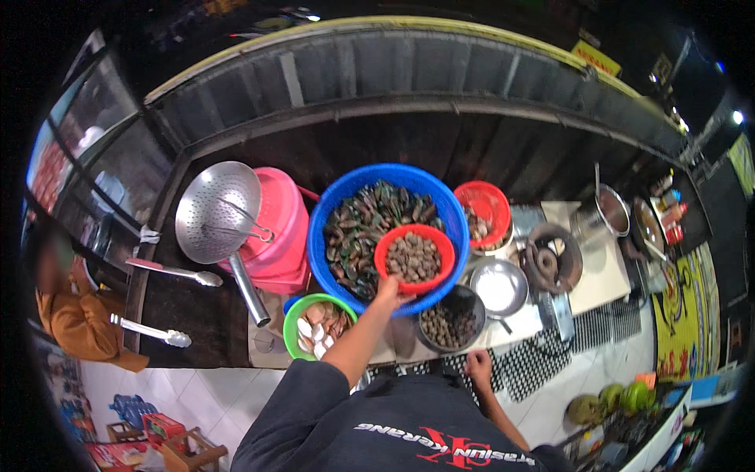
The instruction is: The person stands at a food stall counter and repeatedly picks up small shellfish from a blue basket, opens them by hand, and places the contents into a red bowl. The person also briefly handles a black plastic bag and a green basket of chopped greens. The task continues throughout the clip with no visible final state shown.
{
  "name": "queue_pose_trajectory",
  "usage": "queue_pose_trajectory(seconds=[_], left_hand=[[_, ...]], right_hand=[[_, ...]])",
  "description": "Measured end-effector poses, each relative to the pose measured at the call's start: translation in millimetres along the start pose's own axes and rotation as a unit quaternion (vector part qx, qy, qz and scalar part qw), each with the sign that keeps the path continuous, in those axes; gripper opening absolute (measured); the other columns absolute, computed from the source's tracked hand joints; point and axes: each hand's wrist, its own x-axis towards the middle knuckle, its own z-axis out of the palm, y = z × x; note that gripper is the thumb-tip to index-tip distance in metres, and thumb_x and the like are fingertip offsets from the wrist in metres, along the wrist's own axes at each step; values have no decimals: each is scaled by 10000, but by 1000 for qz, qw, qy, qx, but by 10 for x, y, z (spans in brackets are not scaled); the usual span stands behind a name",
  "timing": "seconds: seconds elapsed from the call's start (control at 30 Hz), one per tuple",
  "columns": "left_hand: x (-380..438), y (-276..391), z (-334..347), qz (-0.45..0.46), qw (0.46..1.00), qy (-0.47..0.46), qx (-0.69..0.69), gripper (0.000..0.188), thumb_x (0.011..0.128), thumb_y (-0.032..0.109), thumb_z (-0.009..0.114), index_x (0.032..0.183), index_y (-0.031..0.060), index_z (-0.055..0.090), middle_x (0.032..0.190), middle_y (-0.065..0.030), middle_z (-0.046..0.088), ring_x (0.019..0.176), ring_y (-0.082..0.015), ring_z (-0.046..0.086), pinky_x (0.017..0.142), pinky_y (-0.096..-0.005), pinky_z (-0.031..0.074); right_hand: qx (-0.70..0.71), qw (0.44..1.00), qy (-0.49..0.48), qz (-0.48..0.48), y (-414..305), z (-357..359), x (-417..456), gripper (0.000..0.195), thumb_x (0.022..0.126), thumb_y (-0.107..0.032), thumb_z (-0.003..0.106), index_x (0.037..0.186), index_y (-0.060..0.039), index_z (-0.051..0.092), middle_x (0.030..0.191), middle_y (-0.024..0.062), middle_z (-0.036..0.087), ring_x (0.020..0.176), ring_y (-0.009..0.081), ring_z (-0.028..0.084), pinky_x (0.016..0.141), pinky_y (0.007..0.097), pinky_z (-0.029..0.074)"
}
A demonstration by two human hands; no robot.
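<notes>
A large blue basin (pixel 461 218) of dark green mussels (pixel 360 227) stands at the middle of the counter. Inside it, over the mussels, sits a red plastic bowl (pixel 449 255) of small brown shellfish (pixel 412 258). My left hand (pixel 390 293) grips that bowl's near rim. My right hand (pixel 478 364) is by my body at the counter's front edge, fingers curled; whether they hold anything is hidden. Nearest to it is a dark pot (pixel 481 327) of small round shellfish (pixel 447 330). A green bowl (pixel 289 330) of pale shells is left of my left forearm.
A perforated metal strainer (pixel 203 218) leans on pink tubs (pixel 283 230) at left, near two tongs (pixel 203 277). Rightward are a metal pan (pixel 500 288), a stone mortar (pixel 569 277), a cleaver (pixel 563 318) and a metal pot (pixel 590 224). A person's brown sleeve (pixel 85 318) shows far left.
</notes>
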Motion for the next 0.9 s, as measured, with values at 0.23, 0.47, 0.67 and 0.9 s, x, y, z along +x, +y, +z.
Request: queue_pose_trajectory(seconds=[0.23, 0.47, 0.67, 0.9], left_hand=[[-204, 73, 103, 38, 997, 33, -62, 591, 745, -7, 441, 1309, 153, 369, 1233, -196, 505, 1077, -419, 556, 831, -655, 477], [-470, 188, 100, 173, 984, -29, -41, 650, 677, -81, 414, 1306, 80, 396, 1143, -167, 554, 1034, -383, 586, 782, -510, 552], [-876, 305, 647, 218, 966, 6, -142, 522, 638, -92, 447, 1129, 85, 464, 966, -96, 511, 797, -277, 557, 734, -471, 537], [-364, 114, 520, 214, 976, 15, -47, 618, 646, -92, 443, 1212, 156, 455, 1110, -121, 501, 928, -343, 553, 646, -554, 539]], right_hand=[[-104, 984, 145, -18, 312, -1119, 110, 48, 842, -76, 620, 860, -64, 577, 764, 30, 577, 634, 116, 557, 530, 248, 433], [-247, 949, 196, 4, 121, -1724, 90, 137, 847, -142, 609, 903, -21, 577, 824, 106, 611, 705, 164, 585, 603, 283, 470], [-217, 954, 203, 49, 126, -1767, -170, 99, 853, -133, 604, 882, -52, 555, 681, 46, 545, 496, 130, 501, 431, 282, 429], [-191, 963, 164, 94, -87, -1625, -130, 62, 890, -101, 575, 917, -72, 527, 572, 33, 491, 427, 122, 492, 349, 265, 370]])
